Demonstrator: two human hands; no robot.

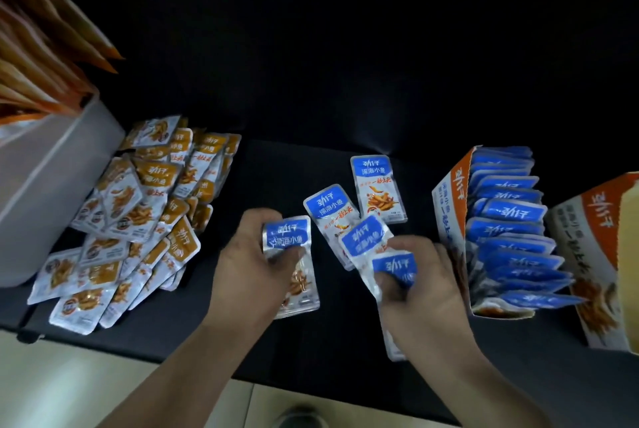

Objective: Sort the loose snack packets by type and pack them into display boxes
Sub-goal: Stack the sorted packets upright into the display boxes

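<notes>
Blue packets (378,187) | left hand (249,261) grips one | right hand (420,286) grips several

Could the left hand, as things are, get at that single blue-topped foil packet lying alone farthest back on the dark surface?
Probably not freely: the left hand is already holding a blue-topped packet. The path to the far blue-topped foil packet looks open, though.

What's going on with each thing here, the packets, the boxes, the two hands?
Left hand: gripping a blue-topped foil snack packet.
Right hand: gripping a second blue-topped packet.
Three loose blue-topped packets: lying flat on the dark surface, two overlapping.
Orange-topped foil packets: loose heap, unboxed.
Orange-and-white cardboard display box: open, nearly full of upright blue-topped packets.
White box: holds orange-edged packets standing up.
</notes>
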